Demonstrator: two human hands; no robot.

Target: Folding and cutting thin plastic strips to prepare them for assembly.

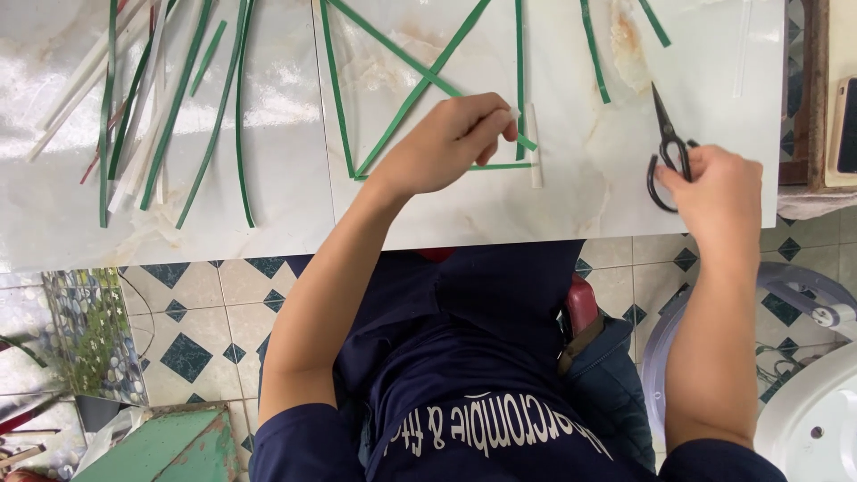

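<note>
Marble tabletop [571, 214]: near edge runs just below both hands, right edge close past the right hand [721, 192]. Bare slab shows between the hands and toward the far right. No containers in view. Left hand [451, 143] is pinched shut on the end of a thin green strip [420, 85], which crosses other green strips in a triangle layout; a short white strip [534, 143] lies just beside the fingertips. Right hand rests on the black scissors [668, 147], fingers curled at the handles; blades point away. A loose bundle of green and white strips [161, 98] lies far left.
</note>
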